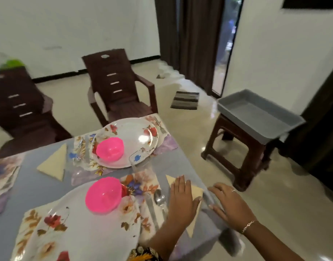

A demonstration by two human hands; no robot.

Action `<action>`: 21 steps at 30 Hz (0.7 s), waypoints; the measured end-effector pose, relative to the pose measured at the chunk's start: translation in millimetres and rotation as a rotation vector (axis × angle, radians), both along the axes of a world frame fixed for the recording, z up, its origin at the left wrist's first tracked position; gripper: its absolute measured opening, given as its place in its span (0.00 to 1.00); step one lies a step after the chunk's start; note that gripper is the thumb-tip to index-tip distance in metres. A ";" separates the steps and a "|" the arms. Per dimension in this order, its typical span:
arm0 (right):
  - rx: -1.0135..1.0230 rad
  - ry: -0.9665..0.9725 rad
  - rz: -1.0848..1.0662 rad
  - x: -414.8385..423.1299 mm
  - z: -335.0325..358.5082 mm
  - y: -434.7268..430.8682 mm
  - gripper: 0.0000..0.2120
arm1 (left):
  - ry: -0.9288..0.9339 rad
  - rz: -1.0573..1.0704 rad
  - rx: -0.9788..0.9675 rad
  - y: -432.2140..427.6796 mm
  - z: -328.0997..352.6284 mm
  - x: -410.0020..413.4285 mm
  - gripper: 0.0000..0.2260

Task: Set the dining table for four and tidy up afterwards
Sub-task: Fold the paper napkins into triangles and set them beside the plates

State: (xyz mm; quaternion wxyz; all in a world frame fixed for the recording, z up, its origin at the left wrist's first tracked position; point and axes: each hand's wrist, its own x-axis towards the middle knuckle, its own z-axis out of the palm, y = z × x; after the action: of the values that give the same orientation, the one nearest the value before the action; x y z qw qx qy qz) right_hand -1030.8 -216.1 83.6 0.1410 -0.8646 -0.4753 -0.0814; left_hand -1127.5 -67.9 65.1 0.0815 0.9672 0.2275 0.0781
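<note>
Cream folded napkin (197,191) lies at the right edge of the table (182,164), near the front right corner, just right of the spoon (159,198). The left hand (181,198) lies flat on it, fingers straight and together, palm down. It grips nothing and looks to be pressing or smoothing the fold into line with the cutlery. The right hand (230,206) is flat too, fingers loosely spread, holding nothing. It sits at the very edge just right of the napkin, probably steadying the grey cloth; contact is hard to confirm in the blur.

The near plate (83,228), floral, sits on a placemat along the front edge with a pink bowl (103,194) on it. A second piece of cutlery (151,210) lies beside the spoon, between plate and napkin, so the napkin goes outermost.

The far setting matches: far plate (135,136) at the back right corner with its own pink bowl (109,149), and a second napkin (54,162) to its left. A clear glass (139,162) stands between the two plates.

A chair (120,87) stands behind the far setting. A grey tray (259,117) sits on a stool (237,147), well apart off the right edge, likely for carrying items.

Judgement: this is the setting phase and this place is nearly done. A third mat shows at the left edge, but its contents are cut off.
</note>
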 end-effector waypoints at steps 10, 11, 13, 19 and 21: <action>0.052 -0.069 0.360 126.1 7.3 -29.6 0.24 | 0.009 0.358 -0.088 -54.7 39.6 61.9 0.26; 0.045 -0.081 0.363 141.7 7.8 -29.7 0.24 | 0.012 0.381 -0.113 -55.6 43.5 74.8 0.26; 0.030 -0.086 0.376 173.2 6.7 -26.7 0.24 | 0.012 0.413 -0.154 -53.9 42.7 103.9 0.25; 0.015 -0.127 0.466 266.4 -4.4 14.0 0.23 | 0.035 0.483 -0.200 -30.5 30.7 195.4 0.28; 0.004 -0.121 0.497 297.8 -5.3 34.8 0.24 | 0.051 0.519 -0.197 -10.9 21.3 227.0 0.29</action>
State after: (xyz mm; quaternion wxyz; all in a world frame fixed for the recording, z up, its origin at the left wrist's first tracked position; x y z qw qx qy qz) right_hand -733.1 -181.3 78.3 0.1300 -0.7143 -0.6808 -0.0968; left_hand -900.5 -78.8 86.5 0.1466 0.8656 0.4763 0.0494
